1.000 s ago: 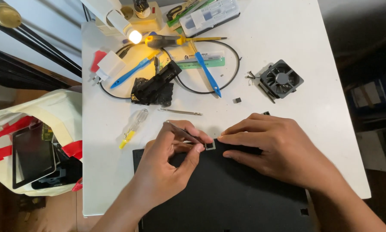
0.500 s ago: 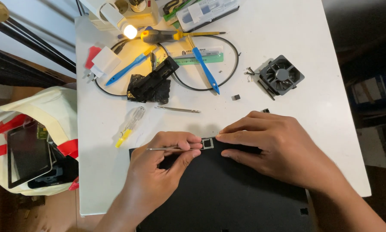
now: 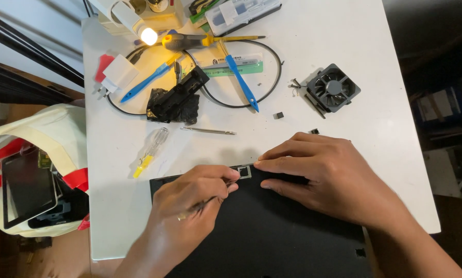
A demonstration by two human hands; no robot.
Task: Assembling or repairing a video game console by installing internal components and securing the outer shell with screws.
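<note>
Head view is showing both hands on a black panel (image 3: 272, 231) that is lying at the near edge of the white table (image 3: 344, 46). The left hand (image 3: 189, 211) is clenched around thin metal tweezers (image 3: 210, 200), and compared with a second ago the tool is being held much lower and flatter: before, its tail was sticking up and away from the panel, and now only a short part is being seen between the fingers, with the tip directed at a small square frame (image 3: 245, 172) at the panel's far edge. The right hand (image 3: 323, 175) is being kept flat on the panel, grasping nothing, its fingertips just beside the frame as before. The hands are also appearing lower in the picture, since the camera is being shifted. It is judged that the tweezers are being brought into working position at the frame. A clear-handled screwdriver (image 3: 149, 152), a metal rod (image 3: 208, 131) and a black fan (image 3: 333, 88) are lying untouched further away.
</note>
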